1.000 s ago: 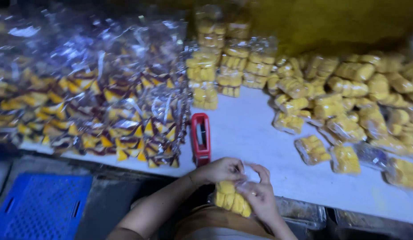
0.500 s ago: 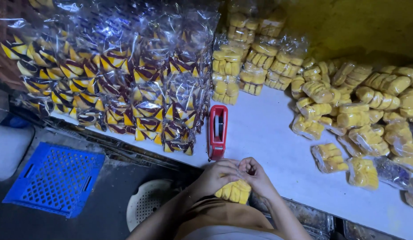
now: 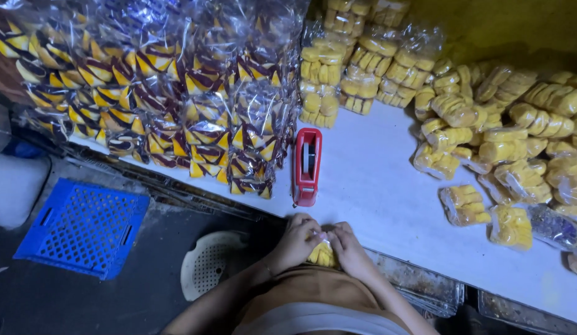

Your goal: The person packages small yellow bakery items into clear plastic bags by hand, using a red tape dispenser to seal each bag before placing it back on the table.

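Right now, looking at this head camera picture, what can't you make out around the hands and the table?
- Small yellow packet: mostly covered by the left hand and right hand; each grip is unclear.
- Tape dispenser: its roll is too dark to see.
- Right-hand yellow packets: cut off by the frame edge.
- Striped packets: glare hides the contents.

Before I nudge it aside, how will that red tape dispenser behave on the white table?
The red tape dispenser stands narrow and upright on the white table, so a sideways push would probably tip it. Pushed lengthwise, it would likely slide. It looks like rigid plastic, probably light.
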